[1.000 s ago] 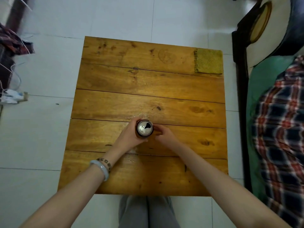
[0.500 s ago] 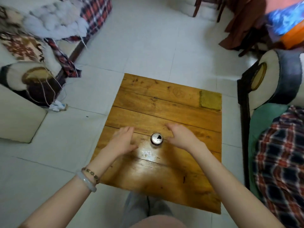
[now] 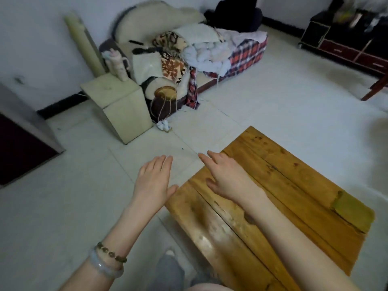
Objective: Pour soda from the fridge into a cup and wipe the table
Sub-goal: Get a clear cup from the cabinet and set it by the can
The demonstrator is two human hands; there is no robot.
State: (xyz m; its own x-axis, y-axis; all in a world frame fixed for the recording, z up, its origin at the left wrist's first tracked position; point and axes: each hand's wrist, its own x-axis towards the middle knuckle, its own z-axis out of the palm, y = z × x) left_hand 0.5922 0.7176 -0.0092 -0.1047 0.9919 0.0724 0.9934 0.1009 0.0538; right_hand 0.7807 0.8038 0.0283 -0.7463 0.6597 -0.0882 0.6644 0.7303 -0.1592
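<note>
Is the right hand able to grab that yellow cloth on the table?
Probably yes. The right hand is open above the table, and only bare wood shows between it and the yellow cloth.

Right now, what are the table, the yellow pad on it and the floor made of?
Table: wood planks with a glossy varnish; grain, knots, plank seams and a sheen all show. Yellow-green pad: probably cloth or sponge, matte; blur hides its texture. Floor: pale tiles, likely ceramic, slightly glossy; straight grout lines cross it.
</note>
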